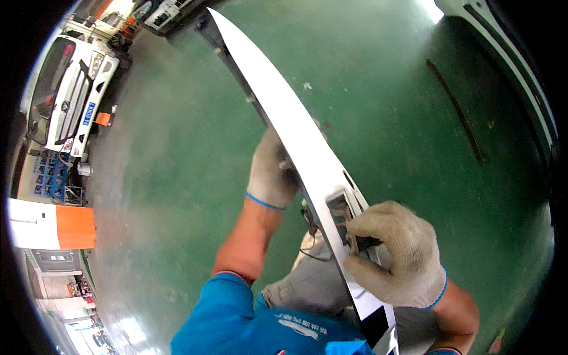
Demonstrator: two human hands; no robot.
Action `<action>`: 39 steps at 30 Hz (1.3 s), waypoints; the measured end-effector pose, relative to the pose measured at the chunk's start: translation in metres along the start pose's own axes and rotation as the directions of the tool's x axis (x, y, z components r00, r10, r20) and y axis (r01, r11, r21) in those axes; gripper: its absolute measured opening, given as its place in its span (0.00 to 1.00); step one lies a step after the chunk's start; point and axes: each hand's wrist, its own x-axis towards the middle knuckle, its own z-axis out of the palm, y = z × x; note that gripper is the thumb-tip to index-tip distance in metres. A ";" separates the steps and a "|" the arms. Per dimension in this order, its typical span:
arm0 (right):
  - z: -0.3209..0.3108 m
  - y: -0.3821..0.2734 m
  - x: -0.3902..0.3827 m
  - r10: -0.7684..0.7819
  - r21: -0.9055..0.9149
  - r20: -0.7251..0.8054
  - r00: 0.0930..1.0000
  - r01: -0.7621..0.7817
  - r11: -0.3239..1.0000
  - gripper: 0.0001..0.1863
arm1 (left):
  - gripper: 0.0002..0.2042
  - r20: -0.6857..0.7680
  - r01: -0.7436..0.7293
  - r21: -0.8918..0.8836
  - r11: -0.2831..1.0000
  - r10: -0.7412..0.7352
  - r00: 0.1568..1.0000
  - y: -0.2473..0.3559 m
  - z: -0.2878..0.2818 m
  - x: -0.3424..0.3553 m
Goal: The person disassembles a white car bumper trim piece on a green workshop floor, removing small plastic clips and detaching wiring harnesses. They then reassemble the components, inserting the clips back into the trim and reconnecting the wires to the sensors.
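A long white vehicle body panel (284,106), with a dark underside edge, slants across the middle from far left to near right. My left hand (271,171), in a knitted work glove, grips its left edge, and part of the fingers is hidden behind it. Towards the near end, the panel has a rectangular cutout (339,212). At this cutout my gloved right hand (405,254) is closed, thumb and forefinger curled around a small dark part I cannot make out. A thin black cable (312,228) hangs beneath the panel, close to my legs.
Green painted floor (177,160) lies below. A white truck (74,94) stands at the far left, near an orange-and-white block (59,226). A dark strip (455,109) lies on the floor to the right, near a pale vehicle body (509,44).
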 end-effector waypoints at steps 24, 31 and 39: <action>-0.022 0.000 0.007 -0.246 -0.256 0.042 0.968 0.249 0.934 0.26 | 0.18 0.253 -0.056 -0.197 0.979 0.106 0.962 -0.008 0.007 0.022; -0.028 0.004 0.010 -0.156 -0.231 0.072 0.985 0.169 0.958 0.27 | 0.21 0.095 -0.069 -0.108 0.992 0.080 0.992 -0.008 0.020 0.019; -0.035 0.009 0.009 -0.154 -0.245 0.113 0.982 0.178 0.953 0.29 | 0.22 0.122 -0.072 -0.079 0.994 0.082 0.989 -0.008 0.019 0.024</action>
